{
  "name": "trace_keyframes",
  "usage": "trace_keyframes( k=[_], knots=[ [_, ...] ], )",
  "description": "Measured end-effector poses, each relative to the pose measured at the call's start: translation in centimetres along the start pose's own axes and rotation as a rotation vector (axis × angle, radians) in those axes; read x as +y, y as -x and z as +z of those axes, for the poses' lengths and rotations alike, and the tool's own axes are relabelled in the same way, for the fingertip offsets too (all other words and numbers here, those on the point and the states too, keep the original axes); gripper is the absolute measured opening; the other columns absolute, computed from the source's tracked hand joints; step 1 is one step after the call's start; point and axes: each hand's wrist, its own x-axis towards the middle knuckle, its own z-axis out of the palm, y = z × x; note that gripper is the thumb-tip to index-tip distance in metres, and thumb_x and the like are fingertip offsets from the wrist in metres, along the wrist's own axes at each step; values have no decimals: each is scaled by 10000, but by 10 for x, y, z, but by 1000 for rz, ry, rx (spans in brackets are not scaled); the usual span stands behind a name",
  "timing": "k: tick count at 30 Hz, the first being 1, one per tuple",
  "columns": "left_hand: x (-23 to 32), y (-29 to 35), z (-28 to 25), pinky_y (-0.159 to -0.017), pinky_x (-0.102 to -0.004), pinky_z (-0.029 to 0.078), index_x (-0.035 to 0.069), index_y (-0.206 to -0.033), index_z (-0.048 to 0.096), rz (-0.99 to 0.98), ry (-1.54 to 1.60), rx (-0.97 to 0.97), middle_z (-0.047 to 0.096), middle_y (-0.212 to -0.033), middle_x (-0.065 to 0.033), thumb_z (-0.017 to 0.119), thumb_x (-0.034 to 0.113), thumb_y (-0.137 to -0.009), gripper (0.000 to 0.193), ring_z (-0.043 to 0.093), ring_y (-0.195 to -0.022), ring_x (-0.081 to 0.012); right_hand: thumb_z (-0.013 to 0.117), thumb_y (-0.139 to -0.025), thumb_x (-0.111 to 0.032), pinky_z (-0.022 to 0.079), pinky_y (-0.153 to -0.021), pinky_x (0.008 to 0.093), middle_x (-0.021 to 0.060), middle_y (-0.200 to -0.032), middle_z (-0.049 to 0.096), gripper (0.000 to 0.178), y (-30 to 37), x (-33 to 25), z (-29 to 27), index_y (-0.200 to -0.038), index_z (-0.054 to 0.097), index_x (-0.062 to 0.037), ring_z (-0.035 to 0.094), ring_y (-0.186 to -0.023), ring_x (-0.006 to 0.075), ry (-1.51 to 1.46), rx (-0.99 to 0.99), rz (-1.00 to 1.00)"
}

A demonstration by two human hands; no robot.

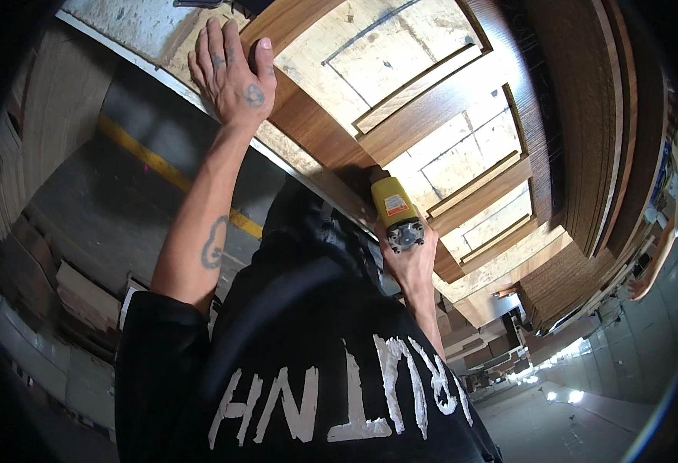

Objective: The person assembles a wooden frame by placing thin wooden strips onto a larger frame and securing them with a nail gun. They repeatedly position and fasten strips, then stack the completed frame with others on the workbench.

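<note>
A brown wood-grain frame point(416, 114) with rectangular openings lies on a light, pencil-marked work board point(401, 54). My left hand point(239, 83) rests palm down at the frame's left corner, fingers stretched out and holding nothing. Close to the near edge, my right hand point(413, 266) is wrapped around a yellow nail gun point(389, 193) with a dark end cap. The gun's dark nose is directed at the frame's near rail; whether it touches the wood is hard to see. Its grip and most of my right fingers are hidden beneath the body.
Tall stacks of brown panels point(586, 123) stand close on the right. More boards point(53, 116) are stacked at the left. A yellow line point(142, 154) crosses the grey floor below the bench edge point(138, 62). Another person's arm point(655, 262) shows at the far right.
</note>
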Motion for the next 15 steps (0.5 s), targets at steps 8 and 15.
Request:
trace_keyframes(
  k=[8, 15],
  knots=[
    [0, -1, 0, -1175, -566, 224, 8, -1378, 531, 20, 13, 22, 453, -1509, -240, 499, 468, -1008, 592, 381, -1410, -388, 787, -778, -112, 587, -774, 415, 261, -887, 733, 509, -5, -8, -7, -1244, 631, 24, 743, -818, 391, -1, -12, -30],
    [0, 0, 0, -1169, -574, 231, 12, -1383, 529, 16, 14, 21, 450, -1514, -242, 503, 464, -1007, 589, 381, -1411, -393, 797, -808, -159, 589, -766, 405, 217, -910, 752, 377, -6, -13, -9, -1117, 695, 32, 751, -824, 342, 21, 9, -34]
  ],
)
